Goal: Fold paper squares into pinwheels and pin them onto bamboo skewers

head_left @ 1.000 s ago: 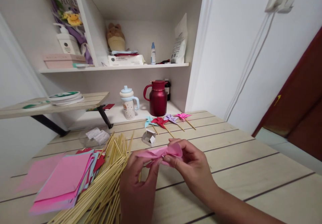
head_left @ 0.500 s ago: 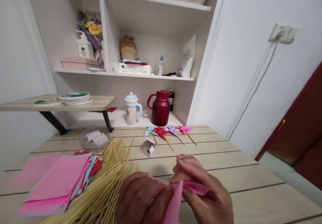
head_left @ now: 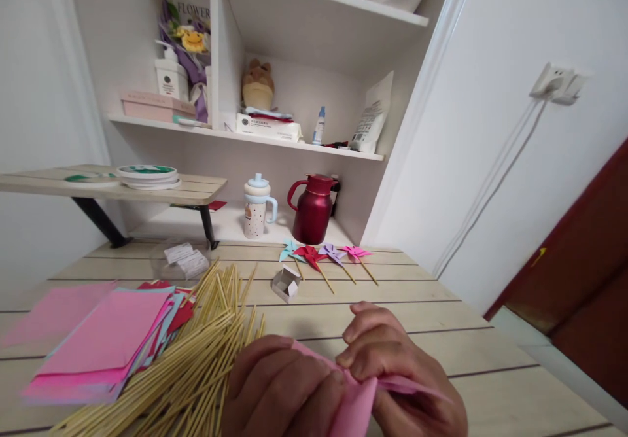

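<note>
At the table's point(head_left: 490, 352) near edge, head view: left hand point(head_left: 279, 391) & right hand point(head_left: 397, 371), fingers pinched narrow on a creased pink paper point(head_left: 356, 407), low centre. "FLOWER" reads on a shelf bouquet point(head_left: 189, 28). Pale plank top w/ bamboo sticks point(head_left: 196, 365), white walls.

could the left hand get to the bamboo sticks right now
Probably yes, once freed: the left hand pinches the pink paper with the right hand, and the bamboo sticks lie uncovered just beside it.
</note>
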A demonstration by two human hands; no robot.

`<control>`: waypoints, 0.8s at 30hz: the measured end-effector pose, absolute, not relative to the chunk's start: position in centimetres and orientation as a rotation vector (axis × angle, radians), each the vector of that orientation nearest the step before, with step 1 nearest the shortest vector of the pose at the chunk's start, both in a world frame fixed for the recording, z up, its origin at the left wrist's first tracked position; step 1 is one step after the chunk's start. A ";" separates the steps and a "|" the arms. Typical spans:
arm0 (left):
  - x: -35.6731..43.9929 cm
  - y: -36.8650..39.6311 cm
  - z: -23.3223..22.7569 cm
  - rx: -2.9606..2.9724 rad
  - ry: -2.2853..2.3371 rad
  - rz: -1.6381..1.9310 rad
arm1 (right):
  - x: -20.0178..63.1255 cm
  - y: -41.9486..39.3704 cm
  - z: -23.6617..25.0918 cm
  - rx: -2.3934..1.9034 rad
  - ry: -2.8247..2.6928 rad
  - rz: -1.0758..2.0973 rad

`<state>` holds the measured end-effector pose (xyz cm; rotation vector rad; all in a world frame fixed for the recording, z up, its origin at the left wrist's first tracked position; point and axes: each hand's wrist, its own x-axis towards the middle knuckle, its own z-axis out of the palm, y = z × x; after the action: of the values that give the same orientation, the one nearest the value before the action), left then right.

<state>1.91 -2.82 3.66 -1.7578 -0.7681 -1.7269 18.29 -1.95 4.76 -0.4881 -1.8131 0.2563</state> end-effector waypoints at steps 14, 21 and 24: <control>0.3 -3.3 4.7 -1.978 -0.723 -1.641 | 18.9 -2.0 6.5 -0.425 -1.894 0.212; 0.7 -2.9 4.7 -2.008 -0.838 -1.777 | 18.6 -2.0 7.2 -0.395 -1.893 0.168; -0.4 -2.7 5.1 -2.197 -0.795 -1.651 | 18.5 -2.1 6.8 -0.426 -1.882 0.183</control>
<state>-0.37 -2.74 5.09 -2.1970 -0.7949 -1.6515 18.53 -2.09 6.82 -0.4255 -1.8821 0.1825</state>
